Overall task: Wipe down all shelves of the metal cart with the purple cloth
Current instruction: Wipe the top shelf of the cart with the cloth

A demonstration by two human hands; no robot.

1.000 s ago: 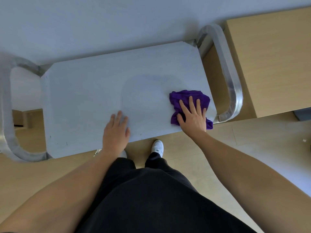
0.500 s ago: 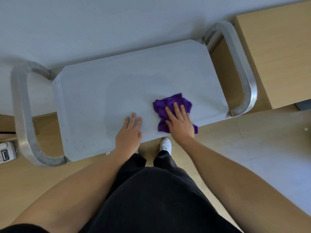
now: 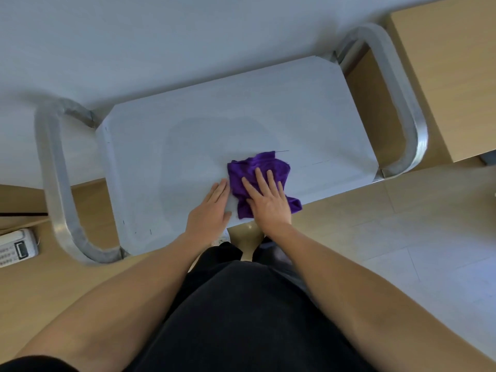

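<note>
The metal cart's top shelf lies below me, grey and flat, with a curved tube handle at its left end and another at its right end. A crumpled purple cloth sits near the shelf's front edge, right of the middle. My right hand presses flat on the cloth, fingers spread. My left hand rests flat on the bare shelf, its fingertips touching the cloth's left edge. The lower shelves are hidden under the top one.
A wooden desk stands close to the cart's right handle. A white wall runs behind the cart. A white device with buttons lies on the floor at the left. My legs and a shoe stand at the cart's front edge.
My right hand has slid the purple cloth leftward along the front of the shelf, from the right end to beside my left hand. My view has shifted left too.
</note>
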